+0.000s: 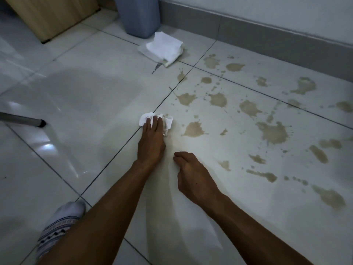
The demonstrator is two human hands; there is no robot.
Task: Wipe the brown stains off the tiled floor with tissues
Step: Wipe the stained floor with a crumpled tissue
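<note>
Head view: left hand (151, 139) pressed crumpled tissue (168, 122) onto tiled floor (91, 104), fingers straight, together; right hand (193, 175) rested nearby, fingers loosely curled, empty; brown stains (273, 131) spread rightward.

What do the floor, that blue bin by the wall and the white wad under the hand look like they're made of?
Floor: glossy glazed tile, probably ceramic, given the mirror-like glare and dark grout lines. Blue bin: likely plastic, with a smooth, matte, even colour. White wad under the left hand: thin paper tissue, crumpled and soft-edged, browned at one end.
</note>
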